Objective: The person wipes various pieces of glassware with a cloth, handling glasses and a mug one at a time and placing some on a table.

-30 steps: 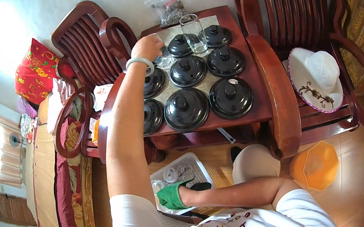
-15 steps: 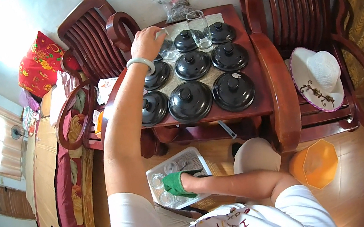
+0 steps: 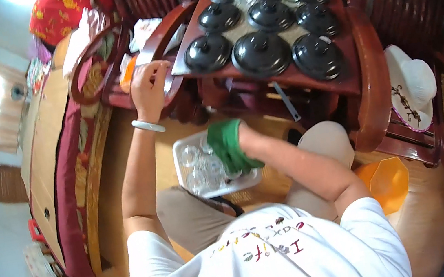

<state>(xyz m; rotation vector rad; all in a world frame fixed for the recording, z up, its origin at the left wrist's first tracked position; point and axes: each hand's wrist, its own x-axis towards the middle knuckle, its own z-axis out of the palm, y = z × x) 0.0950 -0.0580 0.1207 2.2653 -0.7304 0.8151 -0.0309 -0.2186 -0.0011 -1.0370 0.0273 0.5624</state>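
- Two hands at work: left hand [image 3: 150, 86] raised at the edge of the dark wooden table [image 3: 277, 79], fingers curled on a small clear glass, hard to make out.
- Right hand [image 3: 227, 144] wrapped in a green cloth [image 3: 231, 150], pressed down into the white tray [image 3: 183, 171] of clear glasses [image 3: 203, 168] on the lap; grip beneath the cloth impossible to tell.
- Seven black lidded pots [image 3: 260, 53] crowded on the table, well apart from the tray.
- Best handled, by judgement: glass lowered upright into a free spot, tray kept level, cloth hand steadying without knocking neighbouring glasses.
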